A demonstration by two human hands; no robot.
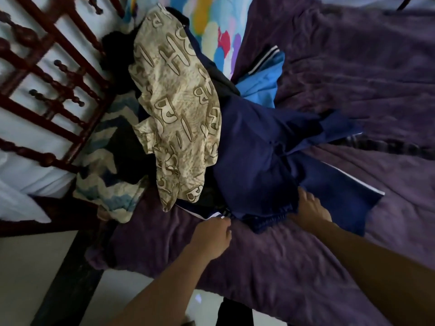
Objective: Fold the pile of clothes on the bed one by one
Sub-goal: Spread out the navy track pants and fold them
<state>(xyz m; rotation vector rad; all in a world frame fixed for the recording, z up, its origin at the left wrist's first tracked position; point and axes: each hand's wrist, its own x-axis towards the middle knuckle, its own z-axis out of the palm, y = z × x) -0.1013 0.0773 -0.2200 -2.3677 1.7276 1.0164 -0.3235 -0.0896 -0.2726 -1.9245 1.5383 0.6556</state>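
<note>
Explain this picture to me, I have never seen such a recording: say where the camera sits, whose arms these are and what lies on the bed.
There is no machine here: a person wears one wide-angle camera on the head, looking down, so the two bare arms are their own. On the bed's purple blanket lies an unfolded pile: a beige letter-printed garment on top, a navy blue garment beside it, a light blue garment behind. The left hand curls its fingers at the navy blue garment's near edge, seemingly pinching it. The right hand touches the same garment; whether it grips is unclear.
</note>
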